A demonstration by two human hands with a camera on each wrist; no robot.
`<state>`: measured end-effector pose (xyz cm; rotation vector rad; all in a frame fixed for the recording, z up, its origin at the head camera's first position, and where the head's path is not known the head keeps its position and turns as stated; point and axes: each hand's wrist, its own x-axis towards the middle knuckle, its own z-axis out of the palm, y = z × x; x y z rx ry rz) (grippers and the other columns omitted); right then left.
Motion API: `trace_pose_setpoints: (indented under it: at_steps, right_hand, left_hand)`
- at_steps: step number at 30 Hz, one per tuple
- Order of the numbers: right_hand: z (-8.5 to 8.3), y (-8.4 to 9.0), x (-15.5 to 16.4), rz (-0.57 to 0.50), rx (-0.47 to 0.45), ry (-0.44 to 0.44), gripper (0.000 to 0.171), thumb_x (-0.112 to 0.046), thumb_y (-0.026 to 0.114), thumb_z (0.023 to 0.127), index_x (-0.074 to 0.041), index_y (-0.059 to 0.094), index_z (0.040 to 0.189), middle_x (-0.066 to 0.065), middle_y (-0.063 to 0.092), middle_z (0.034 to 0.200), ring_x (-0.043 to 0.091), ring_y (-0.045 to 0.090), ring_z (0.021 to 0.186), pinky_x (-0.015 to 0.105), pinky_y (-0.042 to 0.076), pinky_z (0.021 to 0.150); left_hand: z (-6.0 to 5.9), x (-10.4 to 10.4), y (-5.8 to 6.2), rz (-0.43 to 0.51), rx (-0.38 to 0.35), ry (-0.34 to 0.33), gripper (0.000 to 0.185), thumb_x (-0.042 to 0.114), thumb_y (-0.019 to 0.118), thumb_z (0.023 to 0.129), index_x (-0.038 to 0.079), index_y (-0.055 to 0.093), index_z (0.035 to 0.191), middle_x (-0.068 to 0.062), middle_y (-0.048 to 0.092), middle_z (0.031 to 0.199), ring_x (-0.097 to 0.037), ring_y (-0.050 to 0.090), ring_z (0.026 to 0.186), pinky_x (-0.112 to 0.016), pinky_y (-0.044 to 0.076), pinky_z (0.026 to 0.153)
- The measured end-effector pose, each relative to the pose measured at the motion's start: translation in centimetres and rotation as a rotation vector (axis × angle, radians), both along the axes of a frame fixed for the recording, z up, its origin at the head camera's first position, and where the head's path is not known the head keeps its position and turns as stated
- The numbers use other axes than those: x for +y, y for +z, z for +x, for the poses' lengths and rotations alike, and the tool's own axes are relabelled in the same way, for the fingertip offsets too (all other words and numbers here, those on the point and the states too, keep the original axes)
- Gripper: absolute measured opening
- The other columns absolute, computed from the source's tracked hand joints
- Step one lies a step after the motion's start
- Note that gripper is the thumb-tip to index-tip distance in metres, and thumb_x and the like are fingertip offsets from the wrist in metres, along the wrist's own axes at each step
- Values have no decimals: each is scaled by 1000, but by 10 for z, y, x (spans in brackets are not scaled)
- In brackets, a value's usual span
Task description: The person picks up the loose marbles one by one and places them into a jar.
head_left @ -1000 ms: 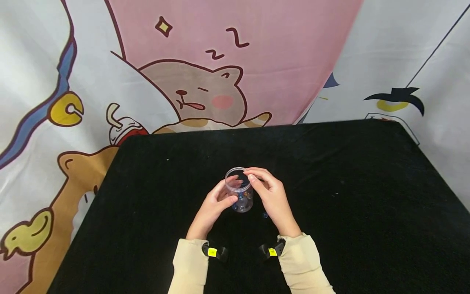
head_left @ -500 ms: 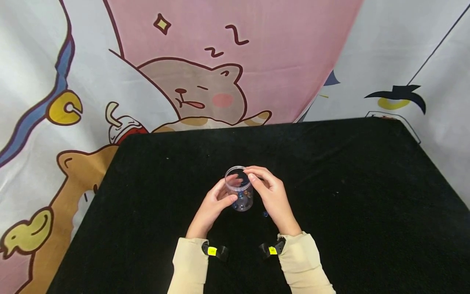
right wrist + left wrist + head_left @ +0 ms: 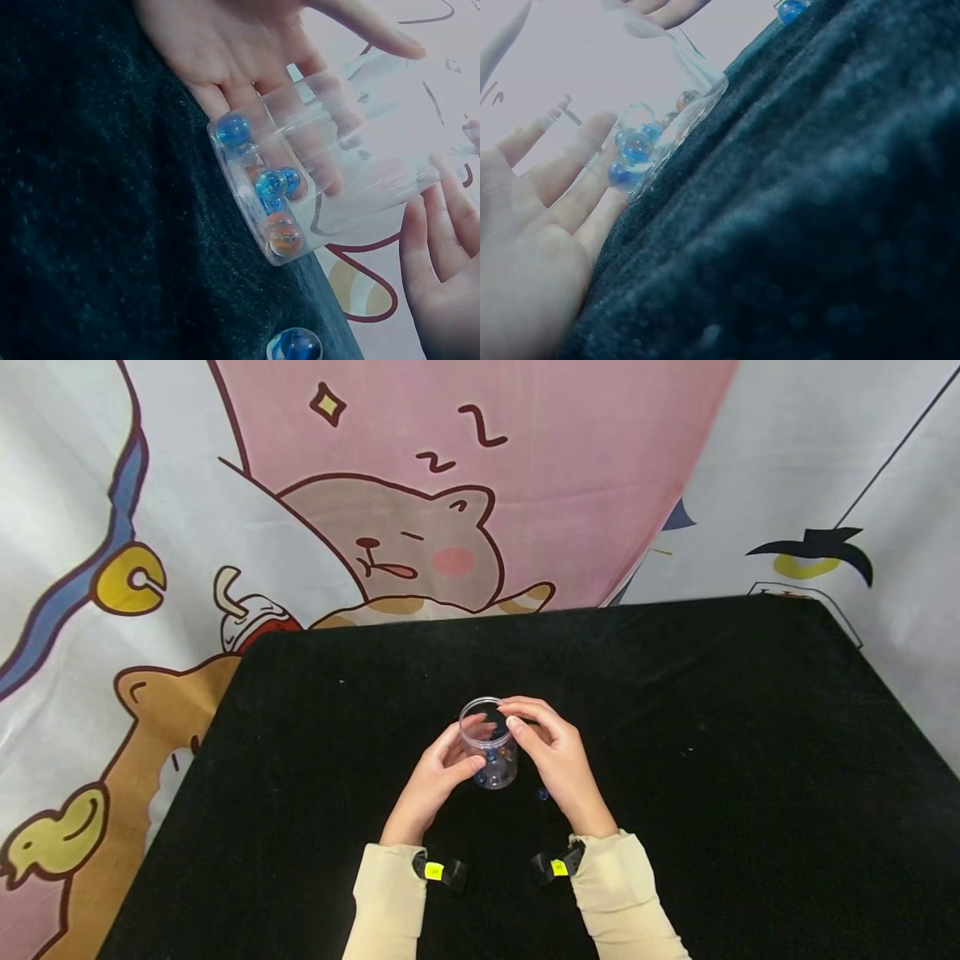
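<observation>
Left hand [image 3: 438, 777] curls round clear jar [image 3: 496, 770]

A black, plush cloth [image 3: 750, 718] covers the desk [image 3: 262, 827]. A clear jar [image 3: 498, 773] stands upright on it, base down. Just beside the jar, to its near right, lies one blue marble [image 3: 543, 794]. A pale speck [image 3: 341, 682] lies well left of the jar and beyond it, another [image 3: 691, 749] well to its right.

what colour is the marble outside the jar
The marble is clear with blue inside; the right wrist view shows it best.
</observation>
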<state>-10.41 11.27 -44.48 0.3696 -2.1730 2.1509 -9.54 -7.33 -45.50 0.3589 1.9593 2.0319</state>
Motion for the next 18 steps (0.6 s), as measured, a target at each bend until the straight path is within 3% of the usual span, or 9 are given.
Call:
trace_pose_setpoints:
  at_steps: [18]
  right_hand:
    - [0,-1,1,0,-25,4,24,-33,53,89,-23,62,108,-6,54,117,12,48,110,36,41,89]
  left_hand:
    - [-1,1,-2,19,-9,-10,48,13,54,88,15,38,134,-8,45,132,-26,41,121,-42,35,96]
